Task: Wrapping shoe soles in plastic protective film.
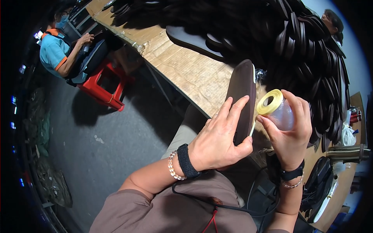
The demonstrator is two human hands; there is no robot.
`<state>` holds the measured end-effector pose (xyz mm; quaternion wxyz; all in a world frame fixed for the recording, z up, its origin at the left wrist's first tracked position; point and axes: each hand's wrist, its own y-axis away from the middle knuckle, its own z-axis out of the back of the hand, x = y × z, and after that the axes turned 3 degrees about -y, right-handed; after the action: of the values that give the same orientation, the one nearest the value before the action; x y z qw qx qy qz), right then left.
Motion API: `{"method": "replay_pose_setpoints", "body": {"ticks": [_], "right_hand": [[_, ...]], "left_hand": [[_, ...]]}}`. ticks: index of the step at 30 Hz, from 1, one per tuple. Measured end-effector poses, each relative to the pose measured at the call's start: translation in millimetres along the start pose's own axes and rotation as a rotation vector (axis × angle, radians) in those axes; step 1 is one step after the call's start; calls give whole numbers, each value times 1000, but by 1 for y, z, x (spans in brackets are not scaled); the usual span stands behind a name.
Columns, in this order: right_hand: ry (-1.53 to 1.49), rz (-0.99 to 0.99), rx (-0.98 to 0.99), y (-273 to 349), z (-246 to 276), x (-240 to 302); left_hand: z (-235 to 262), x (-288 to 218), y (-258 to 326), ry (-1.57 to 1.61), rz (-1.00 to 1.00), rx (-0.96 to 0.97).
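Note:
A dark brown shoe sole (pixel 241 79) stands on its edge in front of me, with a pale strip along part of its rim. My left hand (pixel 213 138) grips it, fingers laid along the flat side and thumb at the near edge. To the right, my right hand (pixel 293 136) is closed round a roll of yellow tape (pixel 275 98) partly wrapped in clear plastic. A narrow length of tape runs from the roll down toward the sole's edge beside my left thumb. The sole's far side and lower end are partly hidden.
A large heap of dark soles (pixel 307 54) covers the far and right parts of the cardboard-topped table (pixel 186 73). A metal cylinder (pixel 345 153) lies at the right. Beyond the table's left edge, a person in a blue shirt (pixel 54 52) sits on a red stool (pixel 101 91).

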<state>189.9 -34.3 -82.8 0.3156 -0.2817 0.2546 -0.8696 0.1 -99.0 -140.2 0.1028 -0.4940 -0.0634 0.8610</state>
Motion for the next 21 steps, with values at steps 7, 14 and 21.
{"method": "replay_pose_setpoints", "body": {"ticks": [7, 14, 21], "right_hand": [[5, -7, -22, 5, -4, 0], [13, -9, -29, 6, -7, 1], [46, -9, -26, 6, -8, 4]], "left_hand": [[-1, -1, -1, -6, -7, 1], [0, -1, 0, -25, -15, -7], [0, -1, 0, -24, -2, -1]]}}
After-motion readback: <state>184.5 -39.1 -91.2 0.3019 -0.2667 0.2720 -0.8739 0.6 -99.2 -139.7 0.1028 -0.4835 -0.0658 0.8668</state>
